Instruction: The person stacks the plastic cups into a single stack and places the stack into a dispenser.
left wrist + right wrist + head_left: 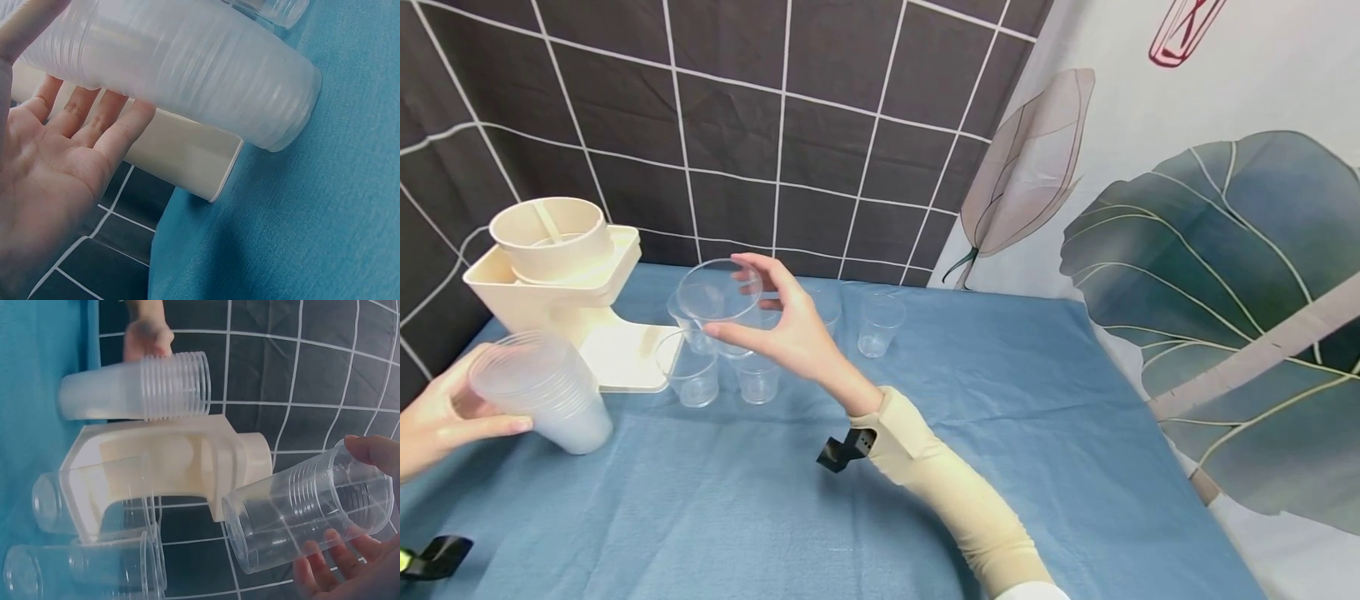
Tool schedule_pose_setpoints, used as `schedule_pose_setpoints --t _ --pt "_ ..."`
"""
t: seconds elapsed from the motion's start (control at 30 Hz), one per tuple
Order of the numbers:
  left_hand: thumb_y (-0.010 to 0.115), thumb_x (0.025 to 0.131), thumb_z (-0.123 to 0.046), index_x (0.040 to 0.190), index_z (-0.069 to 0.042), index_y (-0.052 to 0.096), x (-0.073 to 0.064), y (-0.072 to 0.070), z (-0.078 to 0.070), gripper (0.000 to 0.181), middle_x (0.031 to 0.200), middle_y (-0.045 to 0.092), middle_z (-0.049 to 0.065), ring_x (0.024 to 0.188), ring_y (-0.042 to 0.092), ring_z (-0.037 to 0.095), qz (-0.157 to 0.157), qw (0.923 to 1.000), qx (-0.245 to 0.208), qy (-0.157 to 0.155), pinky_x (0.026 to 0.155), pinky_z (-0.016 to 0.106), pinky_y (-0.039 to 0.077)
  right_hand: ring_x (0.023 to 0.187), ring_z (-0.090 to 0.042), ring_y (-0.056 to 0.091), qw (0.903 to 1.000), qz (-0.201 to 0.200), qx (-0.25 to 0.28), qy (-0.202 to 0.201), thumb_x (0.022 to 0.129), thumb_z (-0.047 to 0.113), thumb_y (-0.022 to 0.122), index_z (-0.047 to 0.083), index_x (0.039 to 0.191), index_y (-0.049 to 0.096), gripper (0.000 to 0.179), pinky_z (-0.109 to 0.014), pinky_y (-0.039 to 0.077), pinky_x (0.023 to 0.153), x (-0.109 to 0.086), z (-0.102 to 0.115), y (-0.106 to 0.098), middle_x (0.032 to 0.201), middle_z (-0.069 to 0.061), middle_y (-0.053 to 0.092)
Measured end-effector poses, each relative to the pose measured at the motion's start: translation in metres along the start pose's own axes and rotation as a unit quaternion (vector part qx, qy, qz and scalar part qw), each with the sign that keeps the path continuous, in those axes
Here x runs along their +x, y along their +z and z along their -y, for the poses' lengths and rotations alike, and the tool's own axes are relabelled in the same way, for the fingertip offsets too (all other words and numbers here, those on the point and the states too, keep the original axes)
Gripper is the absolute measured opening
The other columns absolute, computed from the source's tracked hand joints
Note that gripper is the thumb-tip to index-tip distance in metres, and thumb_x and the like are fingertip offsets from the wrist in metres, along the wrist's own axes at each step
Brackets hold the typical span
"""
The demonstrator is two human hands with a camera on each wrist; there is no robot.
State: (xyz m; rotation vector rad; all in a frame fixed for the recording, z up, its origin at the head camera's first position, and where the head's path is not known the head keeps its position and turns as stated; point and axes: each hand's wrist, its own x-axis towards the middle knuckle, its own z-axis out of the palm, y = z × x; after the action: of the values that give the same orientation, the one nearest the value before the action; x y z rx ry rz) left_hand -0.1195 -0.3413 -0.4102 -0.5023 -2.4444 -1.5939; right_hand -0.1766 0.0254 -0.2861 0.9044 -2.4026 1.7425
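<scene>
While left hand (pixel 437 425) grips cup stack (pixel 550 396), right hand (pixel 786 321) pinches clear cup (pixel 278 515) aloft.

In the head view, the right arm (pixel 962 492) slants from five o'clock toward ten — right hand (pixel 793 325) gripping, right thumb (pixel 733 335) toward nine — while the left hand (pixel 433 421) grips near nine, left thumb (pixel 497 428) toward three.
</scene>
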Motion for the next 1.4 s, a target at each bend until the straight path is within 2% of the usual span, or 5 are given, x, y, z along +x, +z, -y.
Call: schedule_pose_setpoints --t 0.2,0.57,0.67,1.03,1.4 --pt "0.061 0.064 0.033 0.130 -0.020 0.045 0.000 0.001 -0.002 0.086 0.119 0.052 -0.016 0.100 0.054 -0.009 0.012 0.9993 -0.033 0.016 0.076 0.003 0.045 0.108 -0.002 0.055 0.9996 -0.015 0.021 -0.007 0.076 0.017 0.079 0.020 0.137 0.046 0.069 -0.020 0.045 0.092 0.003 0.000 0.007 0.125 0.002 0.058" --pt "0.062 0.064 0.033 0.131 -0.021 0.043 -0.001 0.001 -0.004 0.088 0.118 0.052 -0.017 0.099 0.054 -0.011 0.012 0.9997 -0.016 0.011 0.074 0.004 0.047 0.112 -0.001 0.054 0.9989 -0.002 0.046 -0.008 0.078 0.017 0.078 0.024 0.136 0.044 0.068 -0.018 0.046 0.092 0.011 0.004 0.018 0.127 0.008 0.057" --pt "0.061 0.064 0.033 0.132 -0.020 0.044 -0.001 0.001 -0.004 0.088 0.119 0.052 -0.016 0.100 0.054 -0.010 0.013 0.9995 -0.027 0.012 0.074 0.004 0.047 0.113 -0.001 0.054 0.9987 0.002 0.049 -0.011 0.078 0.016 0.077 0.023 0.137 0.044 0.068 -0.017 0.046 0.092 0.012 0.008 0.022 0.128 0.008 0.057" --pt "0.063 0.066 0.030 0.133 -0.023 0.041 -0.001 0.002 -0.004 0.089 0.120 0.048 -0.018 0.102 0.050 -0.013 0.008 0.9999 0.006 0.002 0.076 0.000 0.043 0.115 0.002 0.051 0.9966 0.019 0.077 -0.020 0.078 0.010 0.077 0.019 0.135 0.044 0.066 -0.014 0.046 0.095 0.015 0.019 0.033 0.135 0.005 0.056" --pt "0.062 0.064 0.033 0.133 -0.020 0.042 -0.002 0.001 0.000 0.089 0.123 0.049 -0.016 0.103 0.051 -0.011 0.006 0.9998 -0.011 0.017 0.077 0.001 0.044 0.116 0.000 0.054 0.9927 0.035 0.115 -0.011 0.079 0.005 0.075 0.015 0.137 0.043 0.066 -0.014 0.046 0.095 0.022 0.025 0.047 0.138 0.000 0.055"
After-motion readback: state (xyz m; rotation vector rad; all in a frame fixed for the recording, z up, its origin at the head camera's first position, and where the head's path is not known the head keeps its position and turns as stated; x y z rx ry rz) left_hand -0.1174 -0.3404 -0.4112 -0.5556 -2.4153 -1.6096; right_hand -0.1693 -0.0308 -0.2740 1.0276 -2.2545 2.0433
